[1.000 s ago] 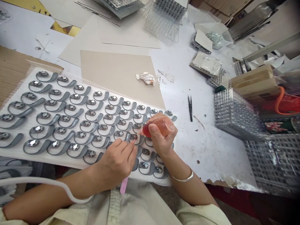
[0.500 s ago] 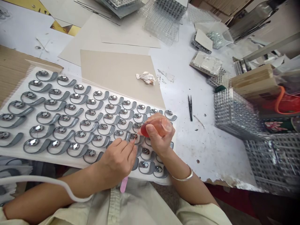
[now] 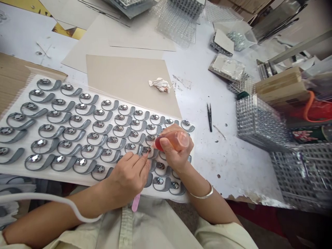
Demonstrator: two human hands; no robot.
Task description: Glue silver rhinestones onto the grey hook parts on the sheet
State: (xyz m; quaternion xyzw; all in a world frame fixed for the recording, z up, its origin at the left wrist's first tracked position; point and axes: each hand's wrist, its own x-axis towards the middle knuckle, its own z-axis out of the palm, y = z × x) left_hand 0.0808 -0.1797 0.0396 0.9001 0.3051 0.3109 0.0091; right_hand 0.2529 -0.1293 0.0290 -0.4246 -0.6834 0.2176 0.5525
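My right hand is closed round a soft squeeze bottle of orange-red colour. The bottle's narrow end points left, at a small round metal piece in the rows. Close to that same piece, my left hand is closed with its fingertips pinched together. A flat pink stick sticks out below the left palm, and its upper part is hidden by the hand. Grey curled bands, each with a round silver jewelled piece, lie in rows on a white padded sheet. Both hands cover some bands.
Black tweezers and a crumpled white tissue lie beyond the sheet, the tissue on beige cardboard. Stacked clear trays of small parts stand at right. A white cable crosses before my left forearm.
The whole view has shifted slightly, with things appearing a little further left. Both hands keep nearly the same pose at the same round piece.
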